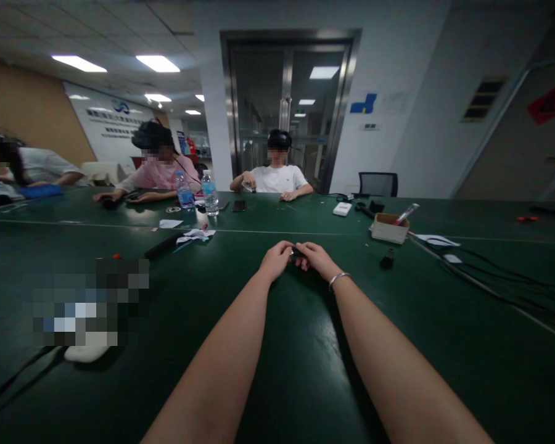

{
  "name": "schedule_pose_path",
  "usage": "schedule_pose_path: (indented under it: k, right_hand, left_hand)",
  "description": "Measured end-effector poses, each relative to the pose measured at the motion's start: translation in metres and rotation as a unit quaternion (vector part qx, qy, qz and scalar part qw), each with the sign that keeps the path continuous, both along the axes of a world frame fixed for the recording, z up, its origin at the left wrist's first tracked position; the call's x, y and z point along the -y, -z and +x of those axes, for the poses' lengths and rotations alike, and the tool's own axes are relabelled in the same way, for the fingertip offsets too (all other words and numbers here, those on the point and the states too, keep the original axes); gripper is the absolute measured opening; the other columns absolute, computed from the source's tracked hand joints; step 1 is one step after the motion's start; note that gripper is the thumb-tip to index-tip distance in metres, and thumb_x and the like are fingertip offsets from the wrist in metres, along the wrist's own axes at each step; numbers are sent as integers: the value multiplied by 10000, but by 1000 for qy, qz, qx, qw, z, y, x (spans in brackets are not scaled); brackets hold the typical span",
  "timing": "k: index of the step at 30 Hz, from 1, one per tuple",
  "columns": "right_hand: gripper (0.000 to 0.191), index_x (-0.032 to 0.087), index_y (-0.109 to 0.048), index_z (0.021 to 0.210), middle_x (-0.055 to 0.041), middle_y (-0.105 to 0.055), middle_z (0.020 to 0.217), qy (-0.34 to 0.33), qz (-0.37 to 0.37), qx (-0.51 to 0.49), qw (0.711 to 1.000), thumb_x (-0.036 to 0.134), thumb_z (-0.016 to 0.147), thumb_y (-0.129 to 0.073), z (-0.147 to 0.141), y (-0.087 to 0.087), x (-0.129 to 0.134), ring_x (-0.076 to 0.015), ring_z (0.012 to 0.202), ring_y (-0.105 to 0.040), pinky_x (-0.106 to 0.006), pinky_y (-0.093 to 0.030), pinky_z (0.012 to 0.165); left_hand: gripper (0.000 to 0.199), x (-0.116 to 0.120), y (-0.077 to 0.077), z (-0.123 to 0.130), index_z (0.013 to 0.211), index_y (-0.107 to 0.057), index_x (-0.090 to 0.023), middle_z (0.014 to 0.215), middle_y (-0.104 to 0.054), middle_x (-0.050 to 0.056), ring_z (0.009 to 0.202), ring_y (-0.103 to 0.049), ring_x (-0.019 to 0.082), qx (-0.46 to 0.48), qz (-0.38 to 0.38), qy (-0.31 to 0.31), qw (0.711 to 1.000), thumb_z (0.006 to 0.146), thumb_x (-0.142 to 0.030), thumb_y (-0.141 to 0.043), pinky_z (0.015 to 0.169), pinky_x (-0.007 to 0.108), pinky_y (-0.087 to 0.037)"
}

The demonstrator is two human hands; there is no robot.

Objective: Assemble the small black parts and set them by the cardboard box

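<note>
Both my arms reach forward over the dark green table, and the hands meet near its middle. My left hand is closed on one side of a small black object with a shiny spot. From the other side, my right hand pinches the same object, and a bracelet circles that wrist. Fingers cover most of the object, so its kind cannot be made out. To the right of my hands, a small black item lies on the tabletop.
A box with a tool in it stands right, near black cables. Two water bottles stand back left, behind crumpled paper and a black bar. Across sit several people, one in a white shirt. Pixelation hides something at left.
</note>
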State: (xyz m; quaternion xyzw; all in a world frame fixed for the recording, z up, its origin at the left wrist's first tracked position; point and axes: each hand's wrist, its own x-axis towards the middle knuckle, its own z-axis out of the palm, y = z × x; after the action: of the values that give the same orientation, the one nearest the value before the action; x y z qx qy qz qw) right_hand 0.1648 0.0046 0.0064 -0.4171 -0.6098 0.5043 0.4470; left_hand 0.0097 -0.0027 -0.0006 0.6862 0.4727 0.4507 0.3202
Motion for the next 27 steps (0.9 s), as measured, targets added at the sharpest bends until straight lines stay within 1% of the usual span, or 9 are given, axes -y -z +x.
schedule_pose_path:
  k: [3,7,9,13,16,18,21,24,27]
  right_hand:
    - [252,153,-538,782,6,-611,489,-2,1,1,1000,388,866,-578,-1,-1,2,-69,342,-513,-141,-384,336]
    - [246,151,-538,774,4,-611,488,-1,7,12,1000,373,875,-569,-2,-2,3,-66,337,-509,-139,-378,335]
    - [241,150,-542,772,7,-606,477,2,11,19,1000,365,877,-566,-2,-2,3,-66,327,-500,-140,-372,327]
    - [247,155,-532,756,12,-604,467,2,17,16,1000,371,870,-573,-3,-1,1,-68,319,-494,-143,-361,316]
    - [248,155,-534,763,14,-606,469,3,14,16,1000,377,862,-583,-3,0,0,-68,317,-496,-143,-363,316]
    - [251,157,-532,760,19,-599,460,9,17,15,1000,381,862,-579,-4,0,0,-65,309,-488,-140,-356,312]
    - [254,159,-531,759,25,-593,453,16,27,15,999,387,862,-576,-4,-1,2,-63,305,-482,-140,-358,312]
    - [250,155,-537,767,19,-603,471,15,28,16,999,384,859,-580,-3,0,3,-66,317,-497,-142,-370,321]
    - [234,157,-535,778,24,-599,471,16,23,2,1000,371,861,-579,-2,1,2,-67,319,-497,-143,-373,324]
  left_hand:
    - [327,0,1,1,970,-629,-189,606,-535,-17,567,-491,109,6,-3,2,1000,879,-396,-393,556,219,-370]
    - [275,-1,2,1,987,-621,-205,632,-548,-17,589,-496,114,15,-11,-13,1000,863,-341,-417,585,224,-381]
    - [276,0,3,2,970,-625,-206,617,-537,-16,588,-491,119,11,-14,-13,1000,863,-340,-408,587,230,-379]
    - [249,0,3,2,992,-617,-208,660,-554,-15,617,-503,117,9,-7,-14,1000,841,-304,-444,596,226,-381]
    - [287,0,3,3,951,-620,-200,617,-538,-20,587,-493,112,2,-5,-18,1000,879,-355,-390,601,227,-391]
    - [273,1,3,4,962,-614,-202,663,-565,-14,599,-504,107,17,-3,-33,999,871,-373,-422,598,222,-398]
    - [243,4,1,5,1007,-606,-193,701,-584,-8,612,-516,101,40,-15,-35,998,836,-331,-501,600,213,-408]
    - [257,4,0,5,983,-616,-178,638,-554,-16,573,-493,98,36,-30,-19,999,851,-343,-471,591,214,-411]
    - [240,2,1,5,998,-611,-184,678,-562,-14,584,-497,95,37,-21,-24,999,835,-310,-489,579,208,-407]
